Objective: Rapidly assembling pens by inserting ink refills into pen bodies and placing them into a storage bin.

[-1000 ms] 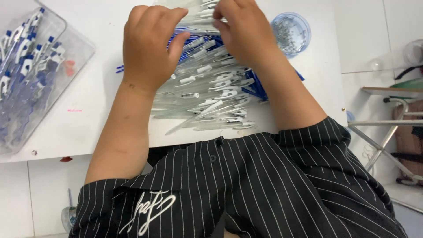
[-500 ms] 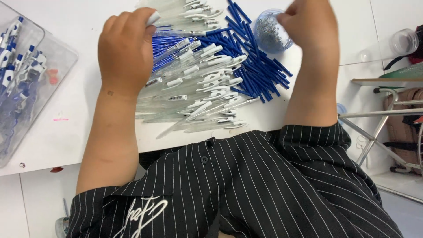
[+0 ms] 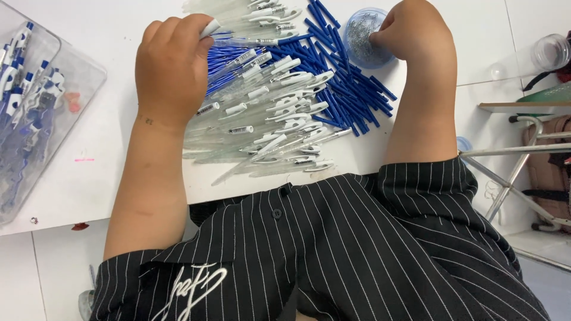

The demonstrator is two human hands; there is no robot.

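- Head view: left hand (image 3: 172,68) closed around one clear pen barrel (image 3: 209,28), above the pile of clear barrels (image 3: 267,119) on the white table (image 3: 107,160).
- Right hand (image 3: 416,30) pinched closed at the small blue bowl of springs (image 3: 363,38); whether a spring is caught, cannot tell.
- Blue refill pile (image 3: 345,101) beside it.
- Tip: hold barrel steady, open end toward the right hand; pick one spring only.
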